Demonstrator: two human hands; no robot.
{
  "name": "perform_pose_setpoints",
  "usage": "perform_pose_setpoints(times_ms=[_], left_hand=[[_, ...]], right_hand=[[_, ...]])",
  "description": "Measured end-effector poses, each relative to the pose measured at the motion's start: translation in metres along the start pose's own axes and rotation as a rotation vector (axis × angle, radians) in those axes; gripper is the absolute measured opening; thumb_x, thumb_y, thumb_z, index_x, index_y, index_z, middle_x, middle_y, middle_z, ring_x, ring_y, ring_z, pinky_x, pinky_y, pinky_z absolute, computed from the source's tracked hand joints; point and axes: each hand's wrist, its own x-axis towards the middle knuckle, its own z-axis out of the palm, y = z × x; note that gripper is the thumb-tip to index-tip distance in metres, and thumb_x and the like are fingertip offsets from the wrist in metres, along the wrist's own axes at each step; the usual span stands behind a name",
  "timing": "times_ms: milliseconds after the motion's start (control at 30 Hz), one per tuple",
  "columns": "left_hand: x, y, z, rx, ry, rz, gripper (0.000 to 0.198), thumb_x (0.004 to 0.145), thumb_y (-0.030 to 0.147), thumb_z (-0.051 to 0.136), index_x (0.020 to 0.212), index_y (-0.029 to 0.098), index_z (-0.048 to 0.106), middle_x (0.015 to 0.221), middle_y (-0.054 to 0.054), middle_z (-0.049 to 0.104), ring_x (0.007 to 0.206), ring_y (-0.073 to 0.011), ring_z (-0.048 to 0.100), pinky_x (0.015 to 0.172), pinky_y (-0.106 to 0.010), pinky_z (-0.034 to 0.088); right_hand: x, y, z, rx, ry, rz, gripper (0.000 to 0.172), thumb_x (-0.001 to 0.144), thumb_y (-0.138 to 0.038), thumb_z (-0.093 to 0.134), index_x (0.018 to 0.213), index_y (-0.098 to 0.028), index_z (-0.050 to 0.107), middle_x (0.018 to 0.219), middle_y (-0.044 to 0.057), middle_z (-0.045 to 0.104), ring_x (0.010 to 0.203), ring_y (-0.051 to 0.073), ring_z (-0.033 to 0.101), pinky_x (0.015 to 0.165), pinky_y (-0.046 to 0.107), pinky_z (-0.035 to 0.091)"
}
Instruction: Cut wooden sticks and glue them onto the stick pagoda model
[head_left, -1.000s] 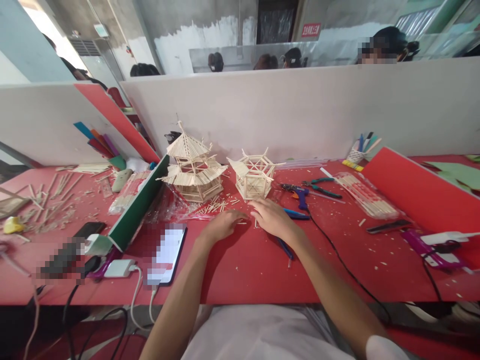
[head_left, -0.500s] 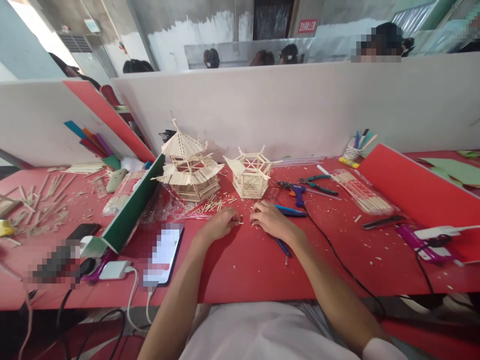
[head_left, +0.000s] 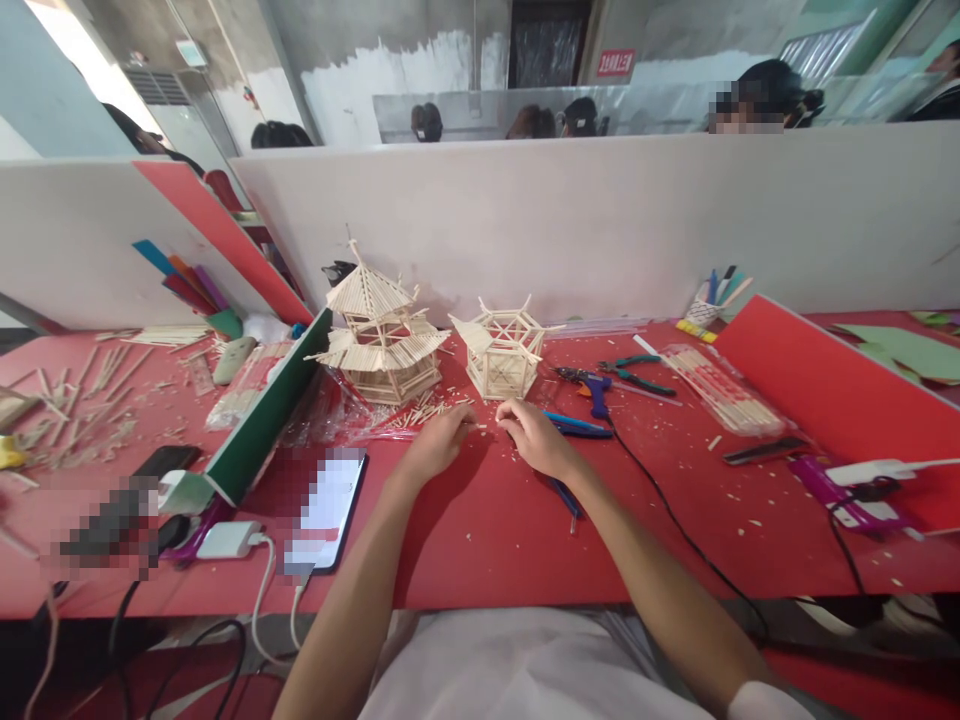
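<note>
Head camera looks down over a red table [head_left: 510,560], and from where I stand it fills most of the space below a pale partition [head_left: 570,220] along its far side. At the right a red board [head_left: 840,410] slants across the tabletop; at the left a green divider [head_left: 274,410] stands on edge. Just beside that divider sits a tiered stick tower [head_left: 384,348], its roofs upright and pointed, and to its right a smaller stick frame [head_left: 504,374], partly roofed, rests on the table just beyond the person's hands. A flat pack of sticks [head_left: 727,390] lies near the red board. The left hand [head_left: 444,440] and right hand [head_left: 538,440] face each other, a narrow gap between them, fingers curled inward; I can't tell whether either pinches some tiny piece. A phone [head_left: 337,505] lies well to the left of the left hand. Right of the stick frame are a glue gun [head_left: 598,395], green-handled pliers [head_left: 645,381] and, just beside the right hand, a blue tool [head_left: 581,427]. Smallest of all, cut stick bits [head_left: 427,408] lie scattered in front of the tower.
</note>
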Motion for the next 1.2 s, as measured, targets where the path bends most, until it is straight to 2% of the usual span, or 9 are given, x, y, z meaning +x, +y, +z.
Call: perform_pose_setpoints(times_ms=[133, 300, 500, 700, 967, 1067, 1200], left_hand=[[0.003, 0.006, -0.001, -0.220, 0.066, -0.024, 0.010, 0.090, 0.020, 0.052, 0.098, 0.018, 0.058, 0.090, -0.004, 0.068, 0.082, -0.0177, 0.064, 0.077, -0.029, 0.048], [0.004, 0.011, 0.003, -0.451, 0.060, -0.068, 0.016, 0.089, 0.027, 0.060, 0.101, 0.017, 0.059, 0.093, -0.006, 0.071, 0.086, -0.0185, 0.069, 0.080, -0.031, 0.053], [0.004, 0.011, 0.005, -0.390, 0.053, -0.108, 0.019, 0.088, 0.035, 0.063, 0.092, 0.017, 0.061, 0.086, -0.005, 0.070, 0.079, -0.0180, 0.068, 0.073, -0.030, 0.054], [0.004, 0.016, 0.006, -0.471, 0.030, -0.114, 0.019, 0.087, 0.036, 0.064, 0.090, 0.017, 0.060, 0.084, -0.003, 0.069, 0.076, -0.0172, 0.069, 0.073, -0.030, 0.055], [0.004, 0.019, 0.009, -0.518, 0.034, -0.196, 0.023, 0.082, 0.037, 0.068, 0.089, 0.017, 0.058, 0.079, -0.002, 0.067, 0.067, -0.0169, 0.067, 0.064, -0.030, 0.055], [0.005, 0.017, 0.011, -0.502, 0.042, -0.199, 0.025, 0.079, 0.037, 0.070, 0.085, 0.016, 0.059, 0.074, -0.002, 0.067, 0.069, -0.0174, 0.067, 0.067, -0.031, 0.056], [0.006, 0.019, 0.012, -0.552, 0.081, -0.233, 0.027, 0.076, 0.038, 0.074, 0.083, 0.016, 0.060, 0.078, -0.001, 0.066, 0.070, -0.0164, 0.067, 0.068, -0.032, 0.059]], right_hand=[[0.001, 0.001, 0.002, 0.134, 0.063, 0.086, 0.016, 0.097, -0.026, 0.043, 0.102, -0.019, 0.057, 0.100, 0.008, 0.067, 0.090, 0.020, 0.062, 0.084, 0.031, 0.046], [0.003, -0.001, 0.003, 0.177, 0.023, 0.113, 0.017, 0.093, -0.028, 0.052, 0.100, -0.019, 0.064, 0.098, 0.006, 0.069, 0.088, 0.019, 0.063, 0.079, 0.030, 0.048], [0.004, -0.001, 0.004, 0.212, 0.040, 0.106, 0.018, 0.092, -0.032, 0.058, 0.098, -0.020, 0.070, 0.098, 0.006, 0.071, 0.089, 0.020, 0.065, 0.080, 0.030, 0.050], [0.003, 0.005, 0.006, 0.311, 0.076, 0.180, 0.020, 0.090, -0.033, 0.058, 0.096, -0.019, 0.071, 0.103, 0.009, 0.073, 0.095, 0.023, 0.068, 0.082, 0.033, 0.053], [0.004, 0.005, 0.010, 0.497, 0.013, 0.278, 0.024, 0.086, -0.038, 0.062, 0.096, -0.018, 0.069, 0.087, 0.006, 0.074, 0.074, 0.020, 0.069, 0.072, 0.033, 0.056], [0.005, 0.006, 0.014, 0.551, 0.009, 0.277, 0.023, 0.083, -0.037, 0.064, 0.094, -0.018, 0.069, 0.087, 0.006, 0.073, 0.073, 0.019, 0.069, 0.073, 0.033, 0.056], [0.006, 0.006, 0.017, 0.671, 0.032, 0.320, 0.024, 0.077, -0.038, 0.071, 0.090, -0.018, 0.068, 0.089, 0.006, 0.073, 0.076, 0.020, 0.069, 0.074, 0.032, 0.056]])
